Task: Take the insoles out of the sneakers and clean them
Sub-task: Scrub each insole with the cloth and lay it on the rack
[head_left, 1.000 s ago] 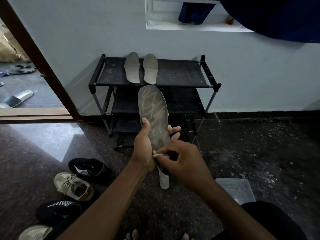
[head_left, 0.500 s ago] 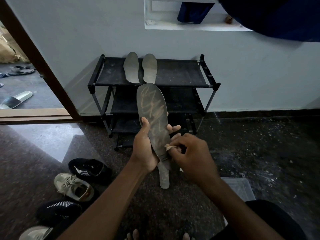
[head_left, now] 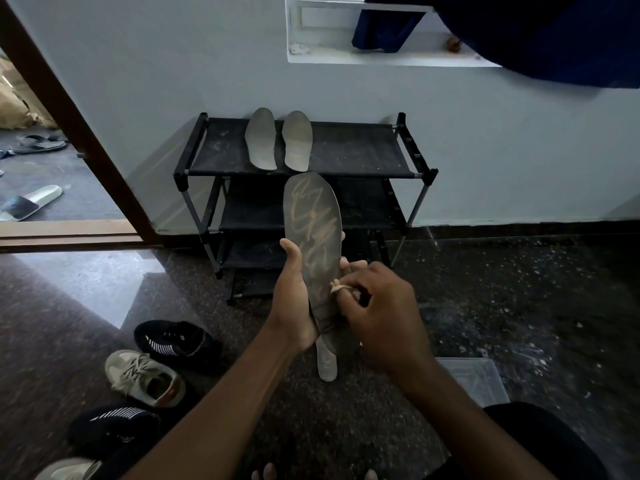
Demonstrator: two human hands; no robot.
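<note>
text: none legible | black sneaker (head_left: 176, 341): side print too blurred

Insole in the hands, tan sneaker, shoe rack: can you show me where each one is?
insole (head_left: 311, 223), head view, on its streaked upper half.
tan sneaker (head_left: 135, 371), head view, on its laces.
shoe rack (head_left: 356, 150), head view, on the bare right side of its top shelf.

A dark grey insole (head_left: 313, 237), streaked with pale scribbled marks, is held upright, toe up, in the left hand (head_left: 294, 306). A pale scrap (head_left: 336, 287) is pinched against its right edge by the right hand (head_left: 384, 317). Two more are laid side by side on the far shoe rack (head_left: 346, 147): a left grey insole (head_left: 260, 138) and a right grey insole (head_left: 297, 140). A black sneaker (head_left: 173, 341), a beige sneaker (head_left: 145, 377), a second black sneaker (head_left: 110, 424) and a second beige sneaker (head_left: 65, 469) are scattered near left.
</note>
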